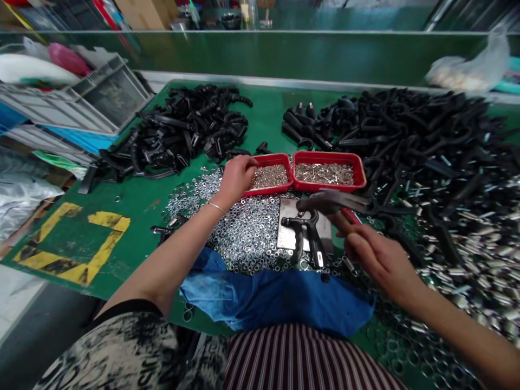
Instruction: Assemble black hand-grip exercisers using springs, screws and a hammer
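My left hand (238, 176) reaches over the left end of a red tray (266, 189) of small metal pins. Its fingers are bent and close together; what lies between the fingertips is hidden. In my right hand (376, 257) is a claw hammer (335, 201), gripped by its handle, with the head over a steel plate (286, 230). A black plastic handle piece (312, 238) lies on that plate, partly below the hammer head. Loose silver rings (244, 233) spread around the plate and under my left wrist.
A second red tray (329, 187) holds longer metal pins. Black handle pieces are heaped at back left (187, 124) and back right (398, 119). Silver metal sleeves (479, 254) cover the right side. A blue cloth (276, 298) lies along the front edge; grey crates (109, 97) stand left.
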`<action>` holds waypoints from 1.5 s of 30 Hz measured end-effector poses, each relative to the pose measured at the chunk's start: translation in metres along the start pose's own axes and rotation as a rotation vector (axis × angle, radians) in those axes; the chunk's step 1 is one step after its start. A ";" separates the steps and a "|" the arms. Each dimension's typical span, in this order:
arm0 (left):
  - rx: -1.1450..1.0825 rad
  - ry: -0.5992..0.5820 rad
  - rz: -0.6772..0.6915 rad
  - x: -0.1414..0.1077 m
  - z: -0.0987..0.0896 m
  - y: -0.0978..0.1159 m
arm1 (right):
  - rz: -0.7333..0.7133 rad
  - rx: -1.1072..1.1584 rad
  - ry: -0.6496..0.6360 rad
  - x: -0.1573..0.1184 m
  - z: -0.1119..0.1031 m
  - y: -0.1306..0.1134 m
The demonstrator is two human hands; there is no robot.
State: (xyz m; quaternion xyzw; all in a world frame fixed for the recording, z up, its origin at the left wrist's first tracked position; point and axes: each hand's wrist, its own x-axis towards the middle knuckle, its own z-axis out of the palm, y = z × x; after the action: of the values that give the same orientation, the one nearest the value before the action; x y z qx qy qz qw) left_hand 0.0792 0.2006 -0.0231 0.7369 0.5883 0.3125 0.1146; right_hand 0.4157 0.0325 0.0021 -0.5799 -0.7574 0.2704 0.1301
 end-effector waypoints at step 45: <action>0.252 -0.327 0.402 -0.088 0.049 0.101 | 0.078 0.265 0.076 -0.003 -0.027 0.016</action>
State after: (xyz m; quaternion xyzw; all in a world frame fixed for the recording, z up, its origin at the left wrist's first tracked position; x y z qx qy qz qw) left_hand 0.1790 0.0998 -0.0360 0.8879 0.4383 0.1301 0.0511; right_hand 0.4437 0.0401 0.0158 -0.5964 -0.6866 0.3507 0.2235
